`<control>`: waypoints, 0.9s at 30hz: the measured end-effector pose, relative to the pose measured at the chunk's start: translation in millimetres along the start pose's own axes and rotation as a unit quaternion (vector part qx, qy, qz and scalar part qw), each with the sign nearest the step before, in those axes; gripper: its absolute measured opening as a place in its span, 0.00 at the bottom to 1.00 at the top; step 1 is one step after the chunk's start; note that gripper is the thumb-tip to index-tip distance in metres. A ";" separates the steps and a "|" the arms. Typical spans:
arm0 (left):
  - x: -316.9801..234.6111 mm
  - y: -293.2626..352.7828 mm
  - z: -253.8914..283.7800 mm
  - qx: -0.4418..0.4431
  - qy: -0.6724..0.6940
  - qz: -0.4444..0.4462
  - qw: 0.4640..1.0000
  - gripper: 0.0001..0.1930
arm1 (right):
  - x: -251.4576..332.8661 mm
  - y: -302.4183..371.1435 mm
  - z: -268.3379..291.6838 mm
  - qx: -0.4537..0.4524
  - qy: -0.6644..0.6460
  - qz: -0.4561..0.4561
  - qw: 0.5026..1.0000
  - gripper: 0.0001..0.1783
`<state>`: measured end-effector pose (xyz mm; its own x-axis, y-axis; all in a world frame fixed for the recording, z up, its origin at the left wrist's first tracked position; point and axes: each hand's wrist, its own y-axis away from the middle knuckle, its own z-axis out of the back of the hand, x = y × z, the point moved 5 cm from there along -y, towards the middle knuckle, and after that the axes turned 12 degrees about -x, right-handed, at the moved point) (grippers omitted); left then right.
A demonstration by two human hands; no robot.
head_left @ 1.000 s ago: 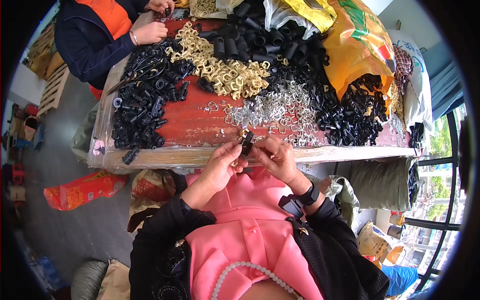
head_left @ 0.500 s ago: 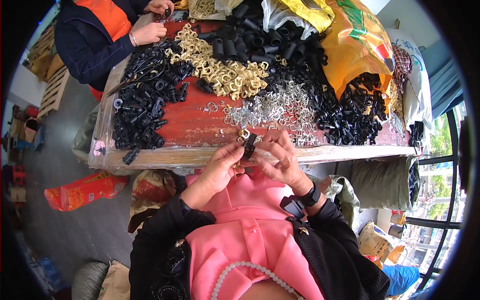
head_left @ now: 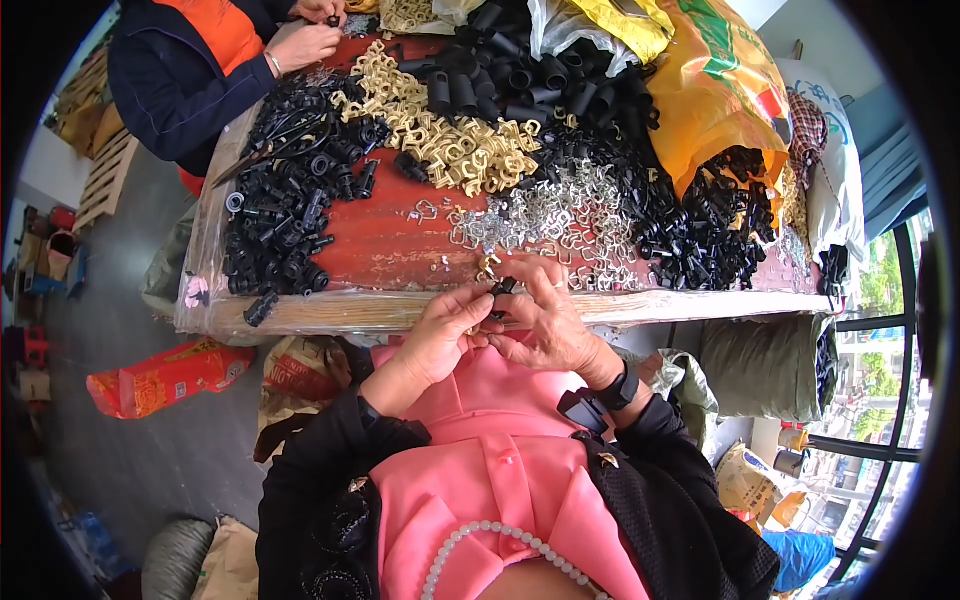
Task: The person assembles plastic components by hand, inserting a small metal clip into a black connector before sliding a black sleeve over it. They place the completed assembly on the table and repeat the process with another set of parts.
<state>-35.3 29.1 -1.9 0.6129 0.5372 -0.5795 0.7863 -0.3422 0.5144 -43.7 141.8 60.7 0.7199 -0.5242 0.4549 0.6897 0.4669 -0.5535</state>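
Just over the table's front edge, both hands meet at a small black plastic part (head_left: 503, 288). My left hand (head_left: 445, 335) pinches it between thumb and fingers. From the other side, the fingers of my right hand (head_left: 553, 325) close around it, hiding much of its shape. A small brass-coloured piece (head_left: 488, 267) shows right above the part; whether it is joined to it or lies on the table, I cannot tell. Beyond my fingers spreads a heap of silvery metal clips (head_left: 560, 210).
The red tabletop (head_left: 370, 235) carries brass-coloured U-shaped pieces (head_left: 465, 150), black plastic fittings (head_left: 275, 230), black tubes (head_left: 490, 85) and small black parts (head_left: 690, 225) by an orange bag (head_left: 715, 90). At the far left a co-worker's hand (head_left: 308, 45) handles something small and black.
My right hand's fingers have moved left and closed in on the black plastic part, which is now more covered. My left hand stays nearly in place.
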 end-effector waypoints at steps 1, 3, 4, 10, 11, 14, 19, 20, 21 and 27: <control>0.5 0.4 -1.7 0.002 0.003 0.000 1.000 0.12 | -0.2 0.6 -1.1 0.007 0.006 -0.005 1.000 0.23; 1.3 1.4 -1.8 0.004 0.006 -0.001 1.000 0.12 | 1.2 0.6 -2.1 0.013 0.012 -0.008 1.000 0.23; 1.8 1.0 -0.4 0.007 0.006 -0.005 1.000 0.11 | 2.9 -0.1 -2.1 0.017 0.020 -0.004 1.000 0.23; 3.8 -0.8 6.4 -0.004 0.017 -0.004 1.000 0.11 | 7.2 -0.4 -0.4 0.016 0.026 0.003 1.000 0.24; 3.3 -1.3 6.5 -0.004 0.018 -0.005 1.000 0.11 | 6.8 -0.7 -0.5 0.016 0.025 0.004 1.000 0.24; 3.1 -3.6 8.5 -0.015 0.014 0.003 1.000 0.11 | 4.3 -0.7 -0.8 0.013 0.004 -0.003 1.000 0.24; 0.0 -7.1 8.8 -0.030 0.022 0.011 0.999 0.10 | -4.1 -2.6 2.2 -0.013 -0.053 -0.017 0.998 0.22; -0.6 -8.8 9.0 -0.019 0.020 0.016 0.999 0.09 | -8.6 -2.3 3.2 -0.018 -0.059 -0.031 0.998 0.21; -1.2 -10.7 9.2 -0.008 0.018 0.021 1.000 0.09 | -13.6 -1.9 4.5 -0.023 -0.065 -0.045 0.997 0.19; -4.8 -18.5 12.0 -0.003 0.024 0.033 0.999 0.08 | -52.3 -1.3 17.9 -0.031 -0.047 -0.124 0.991 0.16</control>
<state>-51.9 23.5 -16.2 0.6593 0.5496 -0.5131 0.7433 -0.3738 0.5547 -80.9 181.3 50.1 0.5354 -0.5476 0.6431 0.8421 0.2868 -0.4568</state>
